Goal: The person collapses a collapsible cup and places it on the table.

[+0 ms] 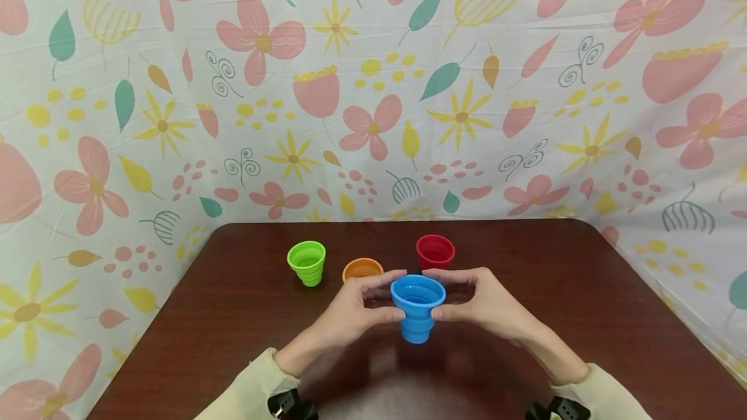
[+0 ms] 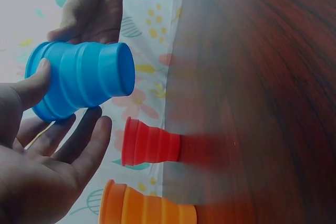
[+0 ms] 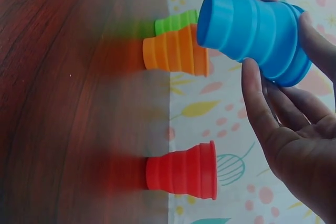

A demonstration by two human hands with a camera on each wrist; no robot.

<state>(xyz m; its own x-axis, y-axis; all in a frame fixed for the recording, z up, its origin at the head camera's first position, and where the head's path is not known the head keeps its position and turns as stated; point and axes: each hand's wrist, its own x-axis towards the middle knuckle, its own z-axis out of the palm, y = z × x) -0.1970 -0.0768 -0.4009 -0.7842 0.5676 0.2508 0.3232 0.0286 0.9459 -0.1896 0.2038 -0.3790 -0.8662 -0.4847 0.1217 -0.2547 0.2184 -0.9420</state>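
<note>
A blue ridged collapsible cup point(image 1: 417, 306) is held upright above the table between both hands, its wide rim on top. My left hand point(image 1: 358, 306) grips its left side, thumb at the front and fingers toward the back. From the right, my right hand point(image 1: 487, 303) grips it the same way. In the left wrist view the thumb presses near the rim of the blue cup point(image 2: 84, 80). The right wrist view shows the ridged wall of the blue cup point(image 3: 257, 35) with fingertips against it.
Behind the hands, a green cup point(image 1: 307, 264), an orange cup point(image 1: 363, 268) and a red cup point(image 1: 435, 251) stand upright on the dark brown table point(image 1: 233, 316). The orange one is partly hidden by the left hand. A flower-patterned cloth point(image 1: 373, 180) hangs along the table's back edge.
</note>
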